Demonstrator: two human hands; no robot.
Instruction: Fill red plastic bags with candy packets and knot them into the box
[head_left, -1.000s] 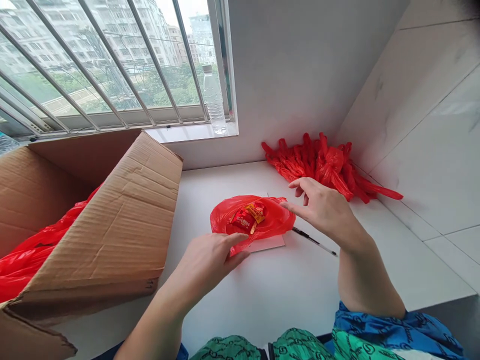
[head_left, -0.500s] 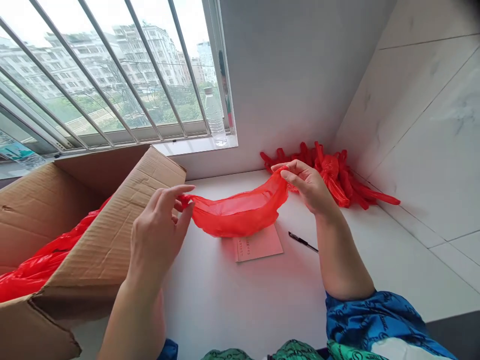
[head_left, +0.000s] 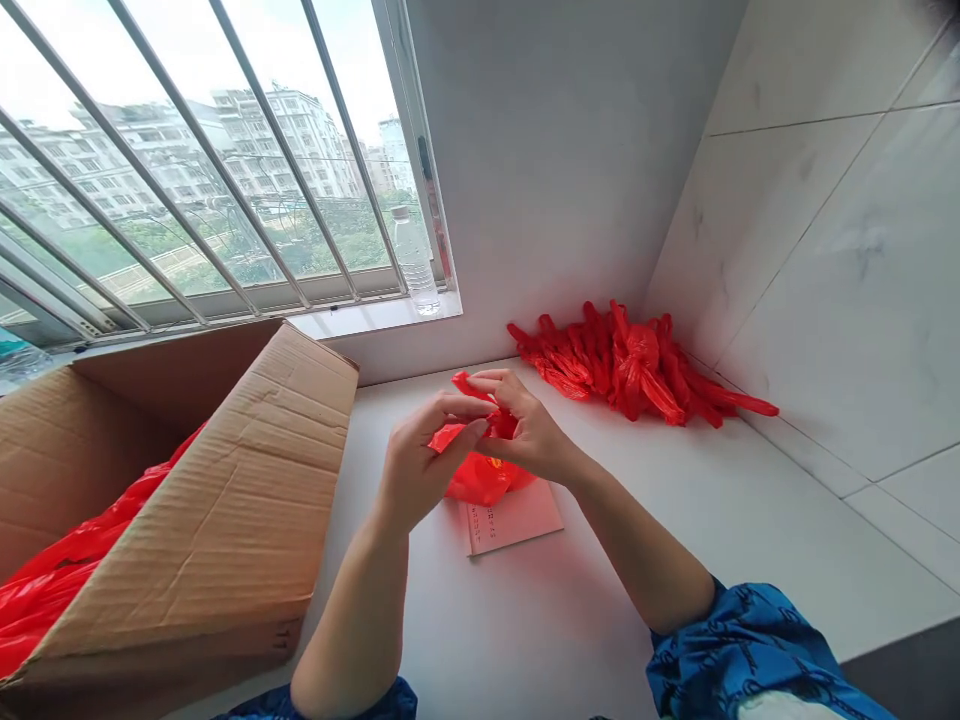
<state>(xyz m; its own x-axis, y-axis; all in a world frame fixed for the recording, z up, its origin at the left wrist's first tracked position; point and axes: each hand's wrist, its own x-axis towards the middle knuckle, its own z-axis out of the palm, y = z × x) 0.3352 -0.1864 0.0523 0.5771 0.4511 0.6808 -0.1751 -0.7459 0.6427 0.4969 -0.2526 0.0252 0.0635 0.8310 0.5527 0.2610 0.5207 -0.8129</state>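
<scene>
A thin red plastic bag (head_left: 480,482) hangs bunched between my two hands, above a pale notebook (head_left: 510,520) with small printed marks. My left hand (head_left: 431,450) is closed, thumb and fingers pinching the bag's top. Beside it and touching it, my right hand (head_left: 529,425) is closed on the bag too, and a red strip sticks up past its fingertips. The fingers overlap, so the exact grip points are partly hidden. A small yellow patch shows on the bag below the fingers.
At left stands an open cardboard box (head_left: 247,470) holding crumpled red plastic (head_left: 97,540). Several folded or knotted red bags (head_left: 637,370) lie in a row by the wall. A clear bottle (head_left: 416,260) stands on the windowsill beside the barred window.
Both hands have come together over the notebook, the left moving right and the right moving left. The bag was stretched between them and is now gathered. The pen is out of sight.
</scene>
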